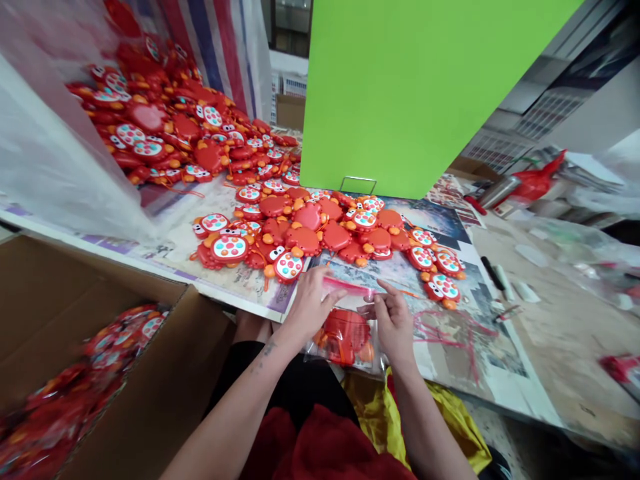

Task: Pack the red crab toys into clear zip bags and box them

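My left hand (pixel 311 301) and my right hand (pixel 395 321) both pinch the pink zip strip along the top of a clear plastic bag (pixel 345 337) held over the table's near edge. Inside the bag hangs a red crab-shaped toy (pixel 347 333). The left thumb and fingers close on the strip's left part, the right fingers on its right end. Just beyond my hands, a heap of loose red and orange crab toys (pixel 320 230) with dotted white faces lies on the table.
A bigger pile of the same toys (pixel 170 127) slopes up at the far left. An open cardboard box (pixel 125 373) at the left holds bagged toys. A green panel (pixel 400 93) stands behind the heap. Empty pink-edged bags (pixel 450 330) lie right of my hands; clutter fills the right table.
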{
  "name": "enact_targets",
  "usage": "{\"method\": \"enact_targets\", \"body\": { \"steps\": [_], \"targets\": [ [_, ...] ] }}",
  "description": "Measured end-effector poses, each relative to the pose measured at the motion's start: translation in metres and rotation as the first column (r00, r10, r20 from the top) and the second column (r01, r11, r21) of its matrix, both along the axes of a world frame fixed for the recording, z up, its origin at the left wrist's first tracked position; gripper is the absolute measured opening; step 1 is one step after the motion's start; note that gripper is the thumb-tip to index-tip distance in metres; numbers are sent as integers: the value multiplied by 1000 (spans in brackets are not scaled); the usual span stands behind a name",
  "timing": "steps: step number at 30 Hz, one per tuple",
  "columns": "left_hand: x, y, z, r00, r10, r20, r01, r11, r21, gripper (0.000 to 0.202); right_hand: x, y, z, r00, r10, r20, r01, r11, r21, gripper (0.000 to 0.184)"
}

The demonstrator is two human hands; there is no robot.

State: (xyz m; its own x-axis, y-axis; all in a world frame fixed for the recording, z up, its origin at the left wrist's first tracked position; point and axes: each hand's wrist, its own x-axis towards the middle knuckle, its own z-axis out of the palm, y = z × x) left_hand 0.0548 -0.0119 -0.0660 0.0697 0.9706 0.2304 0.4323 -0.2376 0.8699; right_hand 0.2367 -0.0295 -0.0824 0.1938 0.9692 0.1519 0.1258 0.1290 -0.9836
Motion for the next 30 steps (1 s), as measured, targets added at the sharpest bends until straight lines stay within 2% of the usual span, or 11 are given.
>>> {"method": "enact_targets", "body": {
  "steps": [2, 5, 7, 10, 12, 14, 18, 22, 26, 28, 30],
  "targets": [
    [-4, 1, -9, 988, 28, 150, -8, 991, -134, 51, 3, 0, 1, 1000, -2, -11, 2, 999, 43, 37],
    [-6, 0, -18, 946, -51, 320, 164, 928, -336, 42, 6, 0, 0, 1000, -5, 0, 5, 997, 78, 36],
    [-4, -2, -19, 920, -89, 381, 241, 896, -372, 25, 8, 1, 1, 997, -30, 75, 23, 995, 99, 36],
    [2, -5, -14, 914, -98, 393, 246, 905, -346, 16, 9, 2, 6, 936, -150, 318, 71, 966, 247, 35],
    [5, -7, -7, 922, -118, 368, 245, 915, -320, 15, 7, 2, 13, 859, -212, 465, 23, 925, 379, 32],
    [7, -9, 1, 932, -157, 327, 254, 927, -277, 19, 2, 3, 20, 793, -208, 573, -103, 881, 462, 31],
    [8, -15, 17, 968, -219, 123, 237, 959, -156, 28, -11, 7, 29, 666, -197, 719, -329, 788, 521, 42],
    [9, -18, 26, 967, -202, -153, 182, 974, -137, 29, -19, 10, 33, 563, -269, 781, -402, 737, 543, 49],
    [11, -18, 29, 926, -211, -314, 175, 974, -142, 29, -22, 10, 35, 535, -309, 786, -394, 732, 556, 42],
    [12, -17, 28, 919, -226, -323, 189, 971, -144, 29, -22, 12, 34, 563, -307, 768, -328, 769, 548, 32],
    [12, -15, 23, 935, -243, -259, 214, 967, -136, 31, -17, 19, 28, 600, -299, 743, -225, 827, 515, 22]
  ]
}}
